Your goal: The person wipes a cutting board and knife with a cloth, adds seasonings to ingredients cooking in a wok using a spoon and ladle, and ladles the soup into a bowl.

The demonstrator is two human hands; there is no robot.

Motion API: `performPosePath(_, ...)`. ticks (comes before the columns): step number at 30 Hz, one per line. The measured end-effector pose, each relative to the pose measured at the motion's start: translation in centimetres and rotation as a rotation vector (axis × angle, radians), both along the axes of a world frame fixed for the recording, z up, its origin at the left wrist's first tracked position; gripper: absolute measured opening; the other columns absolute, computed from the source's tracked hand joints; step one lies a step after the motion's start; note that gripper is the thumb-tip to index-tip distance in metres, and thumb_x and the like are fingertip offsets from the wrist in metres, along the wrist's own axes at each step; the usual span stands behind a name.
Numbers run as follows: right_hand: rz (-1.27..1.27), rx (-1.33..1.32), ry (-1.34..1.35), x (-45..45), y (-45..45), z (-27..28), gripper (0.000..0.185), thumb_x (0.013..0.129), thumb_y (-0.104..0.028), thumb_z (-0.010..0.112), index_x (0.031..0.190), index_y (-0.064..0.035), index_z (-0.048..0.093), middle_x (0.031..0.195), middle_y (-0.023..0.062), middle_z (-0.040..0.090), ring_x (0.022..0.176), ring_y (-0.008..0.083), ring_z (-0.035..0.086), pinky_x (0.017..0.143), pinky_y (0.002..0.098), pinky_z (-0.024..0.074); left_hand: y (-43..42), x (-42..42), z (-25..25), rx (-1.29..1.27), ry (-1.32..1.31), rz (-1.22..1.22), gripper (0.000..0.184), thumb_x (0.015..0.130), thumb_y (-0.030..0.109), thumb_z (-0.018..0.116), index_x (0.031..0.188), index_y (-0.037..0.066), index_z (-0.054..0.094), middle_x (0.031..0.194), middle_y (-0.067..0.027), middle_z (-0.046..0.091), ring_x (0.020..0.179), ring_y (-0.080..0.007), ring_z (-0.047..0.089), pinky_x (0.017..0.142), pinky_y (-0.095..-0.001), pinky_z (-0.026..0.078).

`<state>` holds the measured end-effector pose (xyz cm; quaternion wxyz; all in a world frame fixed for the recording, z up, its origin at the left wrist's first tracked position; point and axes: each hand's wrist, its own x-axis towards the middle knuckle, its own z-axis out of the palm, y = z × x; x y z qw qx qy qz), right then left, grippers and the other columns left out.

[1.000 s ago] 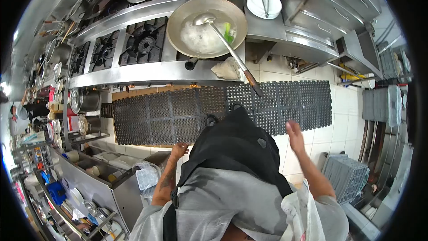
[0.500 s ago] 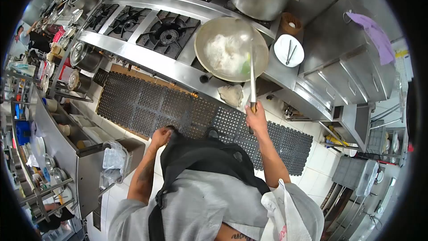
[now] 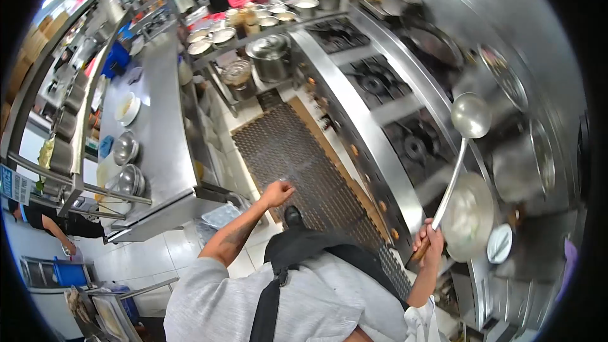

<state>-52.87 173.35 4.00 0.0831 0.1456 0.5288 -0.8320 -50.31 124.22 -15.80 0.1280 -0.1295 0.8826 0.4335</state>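
My right hand (image 3: pixel 429 244) is wrapped round the wooden handle of a long metal ladle (image 3: pixel 451 193). The ladle's bowl is raised beyond the wide pan, near the back burners. Below and beside the ladle, the wide pan (image 3: pixel 468 218) holds pale, cloudy contents, blurred here. My left hand (image 3: pixel 277 194) hangs over the dark floor mat, its fingers curled in; whether anything is inside them is hidden.
Gas burners (image 3: pixel 415 145) line the stove, with large pots (image 3: pixel 522 158) behind. A white plate (image 3: pixel 500 244) sits past the pan. On the left stand a steel counter (image 3: pixel 166 104) and shelves. Another person (image 3: pixel 54 225) is at the far left edge.
The view has swung toward the left. My right hand, away from the ladle at first, took its handle, and the ladle has since been lifted out of the pan.
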Motion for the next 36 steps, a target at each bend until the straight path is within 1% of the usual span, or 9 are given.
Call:
performPosePath(1, 0.106, 0.182, -0.008, -2.8, -1.6, -0.5, 0.021, 0.100, -0.018, 0.058, 0.115, -0.0061, 0.049, 0.066, -0.0020, 0.040, 0.044, 0.0079, 0.041, 0.035, 0.0241, 0.0363, -2.5, -2.7, 0.9, -0.045, 0.057, -0.039, 0.033, 0.090, 0.035, 0.065, 0.093, 0.003, 0.072, 0.084, -0.0175, 0.072, 0.081, -0.0349, 0.070, 0.074, -0.0426, 0.054)
performPosePath(3, 0.218, 0.136, -0.040, -6.6, -7.0, 0.1, 0.020, 0.100, -0.016, 0.057, 0.115, -0.0046, 0.050, 0.066, -0.0017, 0.040, 0.044, 0.0075, 0.040, 0.035, 0.0244, 0.0360, -7.2, -8.2, 2.3, -0.121, 0.187, -0.019, 0.032, 0.092, 0.035, 0.066, 0.095, 0.003, 0.072, 0.079, -0.0131, 0.071, 0.072, -0.0213, 0.068, 0.068, -0.0378, 0.053)
performPosePath(9, 0.488, 0.192, -0.186, -14.9, -19.6, -0.3, 0.017, 0.098, -0.010, 0.057, 0.112, -0.0034, 0.051, 0.066, -0.0004, 0.043, 0.045, 0.0078, 0.044, 0.036, 0.0246, 0.0387, -17.0, -22.7, 9.6, -0.010, 0.317, 0.085, 0.032, 0.093, 0.033, 0.065, 0.102, 0.002, 0.071, 0.082, -0.0124, 0.072, 0.075, -0.0197, 0.068, 0.071, -0.0372, 0.053)
performPosePath(16, 0.774, 0.226, -0.212, -29.2, -32.5, -4.2, 0.014, 0.097, -0.011, 0.058, 0.107, -0.0045, 0.052, 0.067, 0.0003, 0.046, 0.046, 0.0085, 0.046, 0.038, 0.0252, 0.0400, -30.2, -34.7, 9.0, 0.232, 0.313, 0.239, 0.026, 0.096, 0.021, 0.065, 0.111, 0.000, 0.069, 0.086, -0.0086, 0.072, 0.070, -0.0114, 0.067, 0.064, -0.0288, 0.054)
performPosePath(23, 0.814, 0.344, -0.186, -41.9, -43.8, -4.1, 0.016, 0.096, -0.012, 0.060, 0.107, -0.0051, 0.051, 0.065, -0.0006, 0.046, 0.047, 0.0091, 0.046, 0.039, 0.0273, 0.0394, -45.9, -45.3, 7.5, 0.100, 0.274, 0.570, 0.061, 0.089, 0.032, 0.074, 0.136, 0.001, 0.051, 0.087, -0.0127, 0.074, 0.065, -0.0133, 0.067, 0.065, -0.0308, 0.055)
performPosePath(26, 0.829, 0.389, -0.167, -45.4, -47.2, -2.7, 0.018, 0.096, -0.010, 0.060, 0.110, -0.0048, 0.051, 0.063, -0.0013, 0.046, 0.045, 0.0092, 0.046, 0.039, 0.0268, 0.0394, -52.0, -52.1, 8.8, -0.176, 0.318, 0.671, 0.096, 0.073, 0.053, 0.080, 0.145, 0.005, 0.040, 0.127, -0.0299, 0.060, 0.122, -0.0406, 0.058, 0.102, -0.0446, 0.047)
performPosePath(30, 0.744, 0.419, -0.143, -46.4, -51.4, -0.4, 0.017, 0.097, -0.010, 0.059, 0.111, -0.0050, 0.051, 0.062, -0.0010, 0.045, 0.045, 0.0099, 0.045, 0.038, 0.0269, 0.0378, -57.5, -60.7, 11.2, -0.328, 0.301, 0.692, 0.108, 0.069, 0.045, 0.085, 0.151, 0.004, 0.028, 0.131, -0.0318, 0.054, 0.117, -0.0440, 0.058, 0.100, -0.0453, 0.049)
performPosePath(33, 0.650, 0.392, -0.180, -45.8, -54.5, 0.9, 0.017, 0.098, -0.011, 0.058, 0.112, -0.0065, 0.050, 0.060, -0.0008, 0.044, 0.042, 0.0105, 0.044, 0.037, 0.0268, 0.0357, -63.2, -67.3, 5.0, -0.383, 0.393, 0.510, 0.087, 0.066, 0.039, 0.087, 0.137, 0.007, 0.046, 0.126, -0.0278, 0.057, 0.115, -0.0425, 0.058, 0.098, -0.0481, 0.049)
performPosePath(36, 0.582, 0.434, -0.207, -45.6, -56.6, 0.5, 0.018, 0.097, -0.009, 0.056, 0.113, -0.0063, 0.049, 0.061, 0.0007, 0.045, 0.042, 0.0108, 0.044, 0.037, 0.0272, 0.0376, -63.9, -68.4, 7.3, -0.373, 0.376, 0.529, 0.068, 0.069, 0.029, 0.084, 0.128, 0.010, 0.054, 0.116, -0.0205, 0.062, 0.112, -0.0399, 0.060, 0.095, -0.0483, 0.050)
